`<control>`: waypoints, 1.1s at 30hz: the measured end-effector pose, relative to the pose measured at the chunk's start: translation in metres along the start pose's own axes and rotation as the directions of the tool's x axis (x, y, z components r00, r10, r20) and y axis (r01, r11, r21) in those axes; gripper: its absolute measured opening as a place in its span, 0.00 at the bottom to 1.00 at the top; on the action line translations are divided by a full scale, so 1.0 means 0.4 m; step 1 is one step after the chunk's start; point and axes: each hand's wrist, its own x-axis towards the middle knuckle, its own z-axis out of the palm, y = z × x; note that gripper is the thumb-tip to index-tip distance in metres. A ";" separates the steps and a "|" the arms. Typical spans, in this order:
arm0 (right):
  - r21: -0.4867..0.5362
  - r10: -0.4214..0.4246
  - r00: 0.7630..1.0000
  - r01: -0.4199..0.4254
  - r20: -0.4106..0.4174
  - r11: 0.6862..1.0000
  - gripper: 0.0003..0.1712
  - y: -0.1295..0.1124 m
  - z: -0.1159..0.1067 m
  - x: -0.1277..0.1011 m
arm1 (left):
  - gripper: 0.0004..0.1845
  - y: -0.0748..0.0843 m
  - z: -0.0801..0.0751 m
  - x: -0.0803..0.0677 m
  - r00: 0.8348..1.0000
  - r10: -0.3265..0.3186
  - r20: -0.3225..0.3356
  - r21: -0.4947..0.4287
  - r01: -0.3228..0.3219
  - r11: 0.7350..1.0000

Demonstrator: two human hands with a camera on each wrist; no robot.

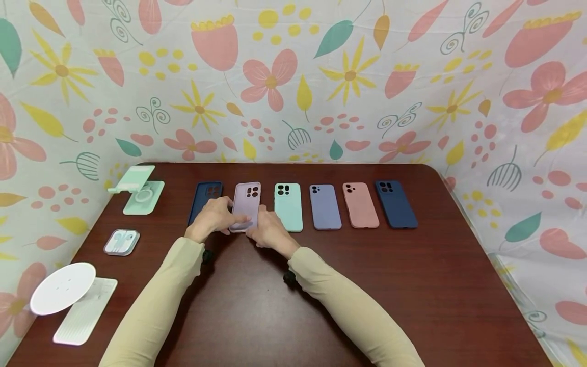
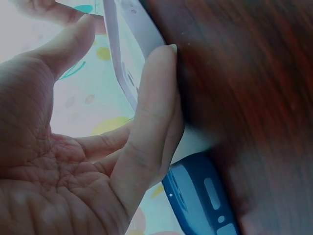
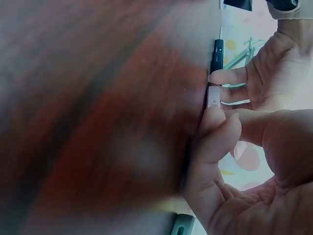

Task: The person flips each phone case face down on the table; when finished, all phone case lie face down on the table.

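A lilac phone case [image 1: 245,201], with its hollow side facing up, lies between my two hands in the row of cases. My left hand [image 1: 214,216] holds it at the left side, the thumb reaching across its lower part. In the left wrist view, a finger [image 2: 156,88] lies along the case's rim. My right hand [image 1: 270,231] pinches the case's lower right corner; the thumb and curled index finger meet at its near end in the right wrist view. A dark blue case [image 1: 202,193], also hollow side up, is partly hidden behind my left hand.
Right of the lilac case lie mint [image 1: 289,209], periwinkle [image 1: 325,208], pink [image 1: 361,206] and navy [image 1: 396,205] cases. Along the left stand a mint folding stand [image 1: 143,199], a boxed pair of earphones [image 1: 122,242] and a white round-topped stand [image 1: 64,289]. Patterned cloth [image 1: 293,92] borders the table.
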 end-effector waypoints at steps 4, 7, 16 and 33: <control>0.003 -0.020 1.000 0.020 -0.014 1.000 0.39 0.013 0.002 0.005 | 0.50 0.051 -0.017 -0.060 1.000 0.008 -0.001 -0.012 -0.008 1.000; -0.010 -0.035 0.999 0.035 -0.030 0.999 0.41 0.020 0.003 0.006 | 0.47 0.087 -0.030 -0.108 1.000 0.012 -0.005 -0.018 -0.012 1.000; -0.013 -0.024 0.998 0.024 -0.055 1.000 0.53 0.025 -0.004 -0.002 | 0.44 0.098 -0.026 -0.128 0.999 0.037 -0.011 -0.123 -0.039 0.992; 0.052 -0.100 0.989 0.106 -0.112 0.993 0.47 -0.014 -0.041 -0.076 | 0.45 0.110 0.004 -0.128 0.998 0.068 -0.019 -0.276 -0.070 0.959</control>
